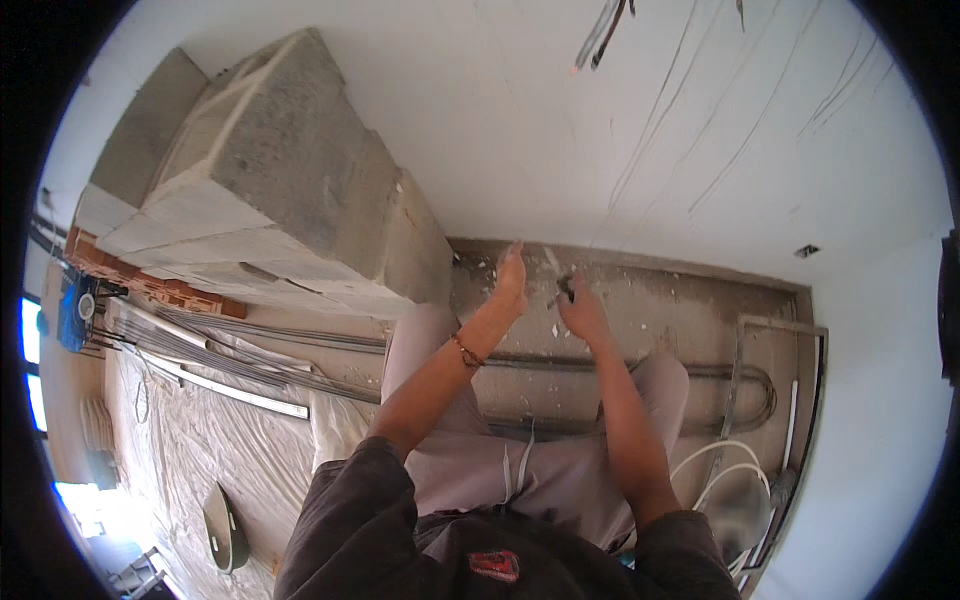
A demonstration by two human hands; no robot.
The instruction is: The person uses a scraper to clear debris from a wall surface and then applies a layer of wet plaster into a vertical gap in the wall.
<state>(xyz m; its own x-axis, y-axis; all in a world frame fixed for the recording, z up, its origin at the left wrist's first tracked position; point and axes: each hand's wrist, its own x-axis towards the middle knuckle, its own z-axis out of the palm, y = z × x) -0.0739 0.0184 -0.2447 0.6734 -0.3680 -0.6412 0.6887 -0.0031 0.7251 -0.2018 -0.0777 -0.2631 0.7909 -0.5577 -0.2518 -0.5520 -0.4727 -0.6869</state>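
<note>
My left hand (pixel 511 281) is held out over the floor near the foot of the white wall, its fingers stretched and nothing seen in them. My right hand (pixel 583 314), just to its right, is closed round the dark handle of a small hand tool with a narrow pale blade (pixel 553 262). The blade points toward the wall; it is slightly blurred, so I cannot tell its exact kind or whether it touches anything. Under both hands lies the dusty floor (pixel 640 290), strewn with white chips of debris.
Grey concrete blocks (pixel 290 150) stand stacked at the left. Long grey conduits (pixel 540 365) cross the floor by my knees. A metal frame (pixel 735 370) and white hose (pixel 720 465) lie at the right. Plastic sheeting (pixel 180 430) covers floor at left; wires (pixel 603 35) stick out of the wall.
</note>
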